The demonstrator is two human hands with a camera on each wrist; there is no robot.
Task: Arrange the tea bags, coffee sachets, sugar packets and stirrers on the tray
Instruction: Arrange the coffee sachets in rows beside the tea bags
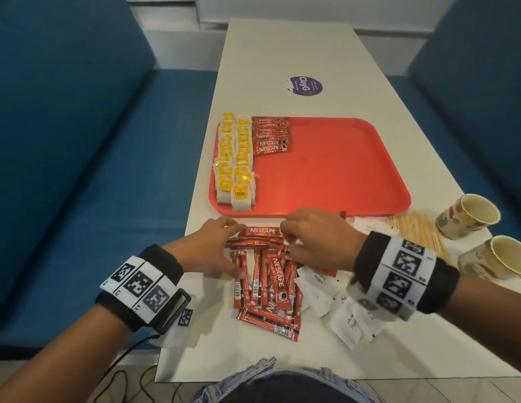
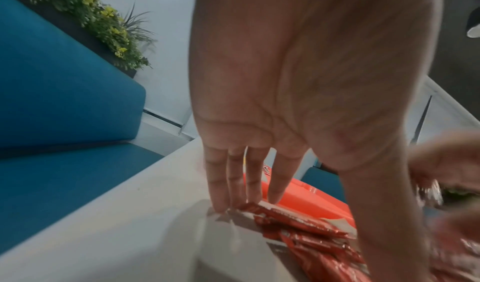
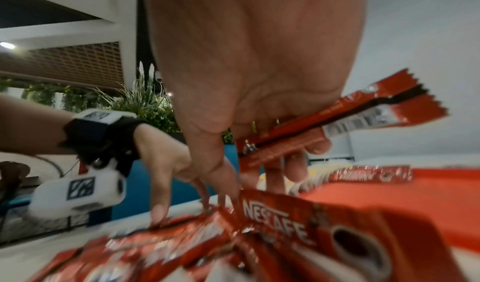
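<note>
The red tray [image 1: 340,170] holds two columns of yellow-tagged tea bags [image 1: 236,161] along its left side and a short row of coffee sachets [image 1: 271,136] at its far edge. A loose pile of red coffee sachets [image 1: 265,283] lies on the table in front of the tray. My left hand [image 1: 215,242] has straight fingers [image 2: 233,185] touching the left ends of the top sachets [image 2: 285,218]. My right hand [image 1: 311,237] grips a few coffee sachets [image 3: 363,111] under curled fingers, its thumb by a sachet [image 3: 275,212] on the pile. White sugar packets [image 1: 343,312] and wooden stirrers [image 1: 416,228] lie to the right.
Two paper cups [image 1: 468,215] [image 1: 497,257] stand at the table's right edge beside the stirrers. A purple sticker [image 1: 305,85] is on the white table [image 1: 282,53] beyond the tray. Blue benches [image 1: 79,170] flank the table on both sides.
</note>
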